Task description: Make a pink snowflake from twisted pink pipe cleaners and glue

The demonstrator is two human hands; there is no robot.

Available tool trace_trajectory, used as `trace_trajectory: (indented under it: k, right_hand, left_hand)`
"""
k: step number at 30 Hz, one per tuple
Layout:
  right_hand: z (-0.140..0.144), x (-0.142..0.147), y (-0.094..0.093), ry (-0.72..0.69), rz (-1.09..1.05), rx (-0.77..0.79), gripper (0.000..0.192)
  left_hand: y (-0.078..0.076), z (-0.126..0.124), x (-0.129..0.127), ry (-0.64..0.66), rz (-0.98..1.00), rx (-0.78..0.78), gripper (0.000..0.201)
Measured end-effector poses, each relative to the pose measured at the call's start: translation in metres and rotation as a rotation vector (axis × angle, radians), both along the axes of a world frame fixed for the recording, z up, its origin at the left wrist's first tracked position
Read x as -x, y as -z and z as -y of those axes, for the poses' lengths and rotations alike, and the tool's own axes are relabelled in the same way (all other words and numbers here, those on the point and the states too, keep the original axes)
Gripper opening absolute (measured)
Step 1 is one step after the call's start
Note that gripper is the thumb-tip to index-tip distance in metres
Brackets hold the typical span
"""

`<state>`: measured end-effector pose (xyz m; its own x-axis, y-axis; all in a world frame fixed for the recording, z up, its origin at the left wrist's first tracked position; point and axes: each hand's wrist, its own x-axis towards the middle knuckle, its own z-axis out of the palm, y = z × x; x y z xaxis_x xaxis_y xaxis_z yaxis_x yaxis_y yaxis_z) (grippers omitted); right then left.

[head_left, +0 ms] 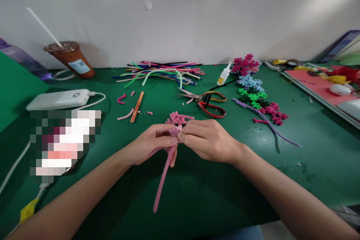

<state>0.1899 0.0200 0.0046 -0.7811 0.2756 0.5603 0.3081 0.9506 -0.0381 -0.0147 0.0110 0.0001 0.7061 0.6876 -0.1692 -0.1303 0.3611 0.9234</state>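
A pale wall (120,18) across the back, above a green table (202,198). On the right, a pinkish-red folder (317,88) with small oddments on top. Low in the middle, both hands close together: left hand (156,140) narrowed to a pinch, thumb and fingers around a pink pipe cleaner (163,182); right hand (209,138) narrowed too, fingertips on the same bunched part from the other side. From the grip, a long pink end slanting down toward the near edge. Just beyond the fingers, a looped pink cluster (177,117); whether joined to the held piece, hard to tell.

On the left, a brown drink cup (74,60) with a straw, and nearer, a white power bank (59,99). Along the wall, a loose many-coloured pile of pipe cleaners (165,72). In front, scissors (199,97), blades slightly parted. Farther right, branching clusters (254,97) in magenta, blue and green, with a purple pipe cleaner (270,123) alongside. Near the rearmost, a small glue bottle (224,75). Left of the hands, an orange stick (137,107) among pink scraps (122,102).
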Motion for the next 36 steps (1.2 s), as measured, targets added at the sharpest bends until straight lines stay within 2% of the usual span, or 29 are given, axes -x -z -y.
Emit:
trace_trajectory:
  k: [4, 8, 10, 12, 14, 17, 19, 21, 24, 26, 27, 28, 30, 31, 33, 36]
  right_hand:
    - [-0.001, -0.003, -0.002, 0.007, 0.017, -0.046, 0.026]
    - [-0.002, -0.003, -0.001, -0.001, 0.032, -0.053, 0.022]
    - [0.000, -0.002, 0.000, 0.007, 0.025, -0.011, 0.021]
    - [0.002, 0.001, 0.000, 0.029, 0.004, 0.104, 0.020]
    - [0.004, 0.004, -0.002, 0.028, -0.038, 0.300, 0.020]
    - [0.005, 0.006, -0.009, 0.008, -0.148, 0.686, 0.018]
    - [0.005, 0.007, -0.012, 0.008, -0.219, 1.017, 0.017]
    - [0.002, 0.006, -0.012, -0.022, -0.242, 1.414, 0.015]
    - [-0.004, 0.004, -0.006, -0.121, -0.220, 1.945, 0.008]
    - [-0.007, 0.003, -0.002, -0.187, -0.204, 2.142, 0.005]
    - [-0.008, 0.003, -0.001, -0.210, -0.206, 2.175, 0.006]
    - [-0.008, 0.003, -0.001, -0.218, -0.223, 2.157, 0.007]
    - [-0.006, 0.004, -0.003, -0.177, -0.278, 1.961, 0.011]
    - [-0.005, 0.005, -0.005, -0.127, -0.301, 1.789, 0.013]
    - [-0.002, 0.005, -0.006, -0.017, -0.300, 1.348, 0.013]
    - [0.000, 0.005, -0.003, 0.062, -0.172, 0.709, 0.014]
  left_hand:
    - [-0.001, -0.001, -0.002, -0.048, -0.098, -0.116, 0.016]
    - [-0.005, -0.003, -0.001, -0.019, -0.181, -0.181, 0.014]
    - [-0.007, -0.003, 0.000, -0.005, -0.192, -0.222, 0.014]
    - [-0.008, -0.003, 0.001, -0.003, -0.185, -0.266, 0.013]
    - [-0.008, -0.003, 0.002, -0.005, -0.181, -0.311, 0.014]
    - [-0.007, -0.003, 0.002, -0.019, -0.203, -0.370, 0.015]
    - [-0.007, -0.002, 0.002, -0.044, -0.233, -0.414, 0.017]
    - [-0.007, 0.000, 0.001, -0.043, -0.271, -0.461, 0.017]
    - [-0.008, 0.002, 0.000, 0.015, -0.349, -0.528, 0.019]
    - [-0.006, 0.002, 0.000, 0.033, -0.384, -0.551, 0.019]
    - [-0.005, 0.002, 0.000, 0.028, -0.380, -0.540, 0.018]
    - [-0.003, 0.001, 0.000, 0.018, -0.355, -0.507, 0.017]
    - [0.000, -0.001, 0.000, -0.016, -0.258, -0.381, 0.015]
    - [0.002, -0.002, 0.001, -0.035, -0.204, -0.297, 0.015]
    - [0.005, -0.003, 0.001, -0.076, -0.114, -0.116, 0.016]
    - [0.008, -0.003, 0.000, -0.078, -0.043, 0.055, 0.016]
